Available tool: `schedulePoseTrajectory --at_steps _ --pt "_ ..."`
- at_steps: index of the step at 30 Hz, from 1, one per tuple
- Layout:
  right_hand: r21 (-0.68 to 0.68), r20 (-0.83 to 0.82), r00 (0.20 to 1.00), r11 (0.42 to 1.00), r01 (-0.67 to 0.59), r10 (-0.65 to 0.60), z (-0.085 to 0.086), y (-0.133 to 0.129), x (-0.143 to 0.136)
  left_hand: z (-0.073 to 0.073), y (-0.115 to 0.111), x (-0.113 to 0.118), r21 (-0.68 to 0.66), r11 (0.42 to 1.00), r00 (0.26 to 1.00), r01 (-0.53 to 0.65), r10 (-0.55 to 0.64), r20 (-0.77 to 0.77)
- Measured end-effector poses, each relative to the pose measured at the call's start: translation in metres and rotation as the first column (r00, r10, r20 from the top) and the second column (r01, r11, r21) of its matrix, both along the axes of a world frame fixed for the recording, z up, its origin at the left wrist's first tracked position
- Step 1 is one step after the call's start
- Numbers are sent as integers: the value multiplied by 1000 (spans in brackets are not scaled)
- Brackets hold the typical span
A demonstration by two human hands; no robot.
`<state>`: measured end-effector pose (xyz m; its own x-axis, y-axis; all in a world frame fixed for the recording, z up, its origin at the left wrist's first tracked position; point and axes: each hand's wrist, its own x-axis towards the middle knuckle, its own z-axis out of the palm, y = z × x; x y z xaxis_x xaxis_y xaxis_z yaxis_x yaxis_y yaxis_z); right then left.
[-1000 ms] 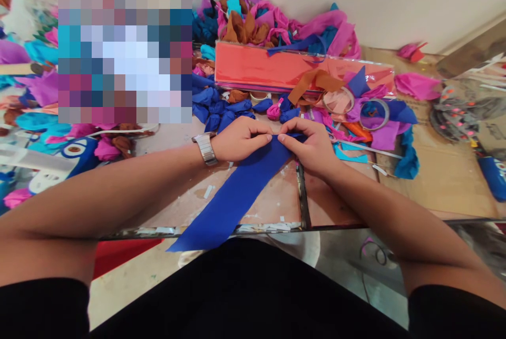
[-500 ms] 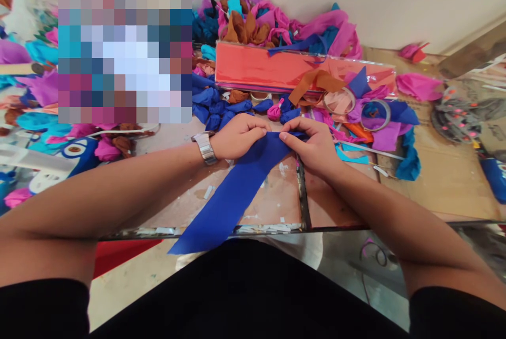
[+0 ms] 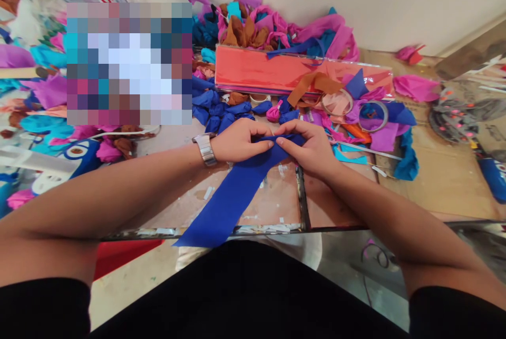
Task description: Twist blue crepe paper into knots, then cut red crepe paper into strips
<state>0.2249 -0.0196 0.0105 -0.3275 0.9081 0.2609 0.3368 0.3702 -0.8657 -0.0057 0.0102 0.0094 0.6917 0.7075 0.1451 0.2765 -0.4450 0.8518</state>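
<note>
A long strip of blue crepe paper [image 3: 225,196] slants over the table's front edge, its lower end hanging toward my lap. My left hand [image 3: 243,141], with a metal watch on the wrist, pinches the strip's upper end between thumb and fingers. Close beside it, my right hand [image 3: 306,146] grips the same end, thumb tip near the left thumb. The paper is gathered between the fingertips; the fingers hide part of it. Just behind my hands lie several bunched blue paper pieces [image 3: 215,112] and a small pink paper bud [image 3: 273,112].
A plastic-wrapped pack of red-orange paper [image 3: 253,67] lies behind, with heaped coloured scraps [image 3: 253,28] against the wall. Tape rolls [image 3: 373,116] sit among scraps at right, near cardboard [image 3: 443,170]. A blue-and-white tool [image 3: 67,165] lies at left. A pixelated patch hides the back left.
My hands have drawn closer together, thumbs now nearly touching, and the paper's top is more gathered. The strip's lower end has shifted slightly up and right.
</note>
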Motion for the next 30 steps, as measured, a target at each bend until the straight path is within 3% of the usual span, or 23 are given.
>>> schedulePoseTrajectory --at_steps 22,30 --pt "9 11 1000 1000 4 -4 1 -1 2 8 1 3 -170 985 985 25 5 171" --pt "52 15 1000 999 -14 13 1 -1 1 4 4 3 -178 984 984 6 26 178"
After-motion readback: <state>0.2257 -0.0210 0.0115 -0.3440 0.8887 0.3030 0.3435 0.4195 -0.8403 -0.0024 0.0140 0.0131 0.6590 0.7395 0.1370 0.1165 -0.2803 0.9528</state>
